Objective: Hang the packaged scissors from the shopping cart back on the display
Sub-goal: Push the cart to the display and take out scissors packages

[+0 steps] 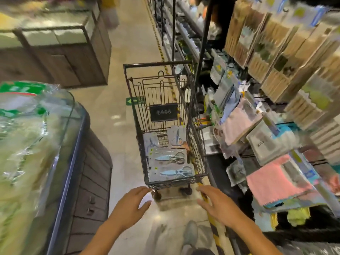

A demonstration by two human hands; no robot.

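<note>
Both hands, L (131,204) & R (219,207), empty, near cart (165,183) w/ scissors pkgs (171,173).

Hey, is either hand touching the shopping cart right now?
Apart. The head view shows bare floor between the cart's near rim and both the left hand and right hand, whose fingers are spread and empty.

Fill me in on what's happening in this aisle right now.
A person stands at the near end of a shopping cart parked beside a display rack of hanging goods. Both hands, the left hand and the right hand, are open, empty and stretched toward the cart without touching it. About four packs of scissors lie flat in the cart's basket. None has been picked up yet, so hanging them back has not begun.
</note>
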